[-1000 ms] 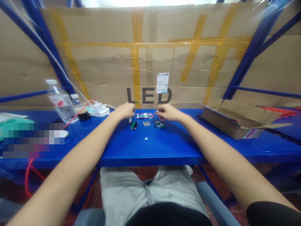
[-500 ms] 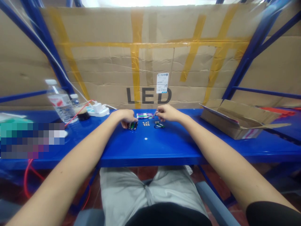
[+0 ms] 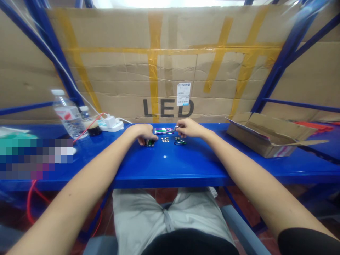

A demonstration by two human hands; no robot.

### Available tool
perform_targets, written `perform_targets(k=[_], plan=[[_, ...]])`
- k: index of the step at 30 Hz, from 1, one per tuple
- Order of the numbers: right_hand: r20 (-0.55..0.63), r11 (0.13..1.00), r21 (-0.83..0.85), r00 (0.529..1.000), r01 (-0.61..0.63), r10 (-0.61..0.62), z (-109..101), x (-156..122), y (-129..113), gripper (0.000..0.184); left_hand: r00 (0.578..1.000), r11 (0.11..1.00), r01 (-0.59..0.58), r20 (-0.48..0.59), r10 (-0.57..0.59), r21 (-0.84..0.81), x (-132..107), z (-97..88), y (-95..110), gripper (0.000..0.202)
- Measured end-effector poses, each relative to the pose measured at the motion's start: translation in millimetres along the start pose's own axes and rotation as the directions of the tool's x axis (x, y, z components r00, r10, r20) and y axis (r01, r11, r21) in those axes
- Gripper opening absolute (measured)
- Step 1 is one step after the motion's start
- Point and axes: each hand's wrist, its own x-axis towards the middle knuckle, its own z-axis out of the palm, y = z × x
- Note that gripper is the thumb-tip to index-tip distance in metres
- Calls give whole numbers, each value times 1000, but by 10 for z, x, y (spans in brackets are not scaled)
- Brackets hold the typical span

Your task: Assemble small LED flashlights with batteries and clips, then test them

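On the blue table, my left hand point(image 3: 145, 133) is curled over a cluster of short dark cylinders point(image 3: 150, 143) with shiny ends, thumb at one side and fingers at the other. Some of the cluster is hidden under the palm. Across from it, my right hand point(image 3: 188, 127) is closed in a pinch on a small silvery ring at the right end of a row of slim metallic tubes point(image 3: 162, 131), purple and green. Between the hands lie several small round metal pieces point(image 3: 165, 140). Just below my right hand rest green carabiner-like clips point(image 3: 180, 141).
An open cardboard box point(image 3: 268, 138) stands to the right. At the left are a water bottle point(image 3: 69, 118), a smaller dark-liquid bottle point(image 3: 93, 129) and a white power strip point(image 3: 111, 124) with cables. A large cardboard sheet point(image 3: 122, 81) backs the table.
My left hand has shifted very slightly to the right over the cylinders. My right hand keeps its pinch in nearly the same place.
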Motion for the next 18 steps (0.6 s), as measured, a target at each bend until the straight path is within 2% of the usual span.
perform_targets(k=[2,3,6,8,11,14,18], plan=[[3,999,42,1000,-3,3,2,-11,-26,19,984,994,-60,-160,74,91,5,-16,9,42],[4,998,68,1000,-1,1,3,-17,-40,20,954,986,-116,-263,145,121,11,-16,24,39],[5,987,160,1000,4,-5,11,-28,-75,22,789,914,-403,-487,374,49,29,39,125,31],[7,973,231,1000,0,-1,20,-28,-90,23,704,804,-591,-529,473,-68,33,115,222,32],[20,946,322,1000,-13,7,33,-25,-108,22,596,707,-704,-603,530,-74,29,233,348,21],[40,930,368,999,-16,1,45,-22,-116,23,533,675,-735,-671,515,-66,34,303,394,14],[61,930,368,998,-1,-23,69,-6,-91,21,500,663,-745,-726,473,-81,78,329,366,12]])
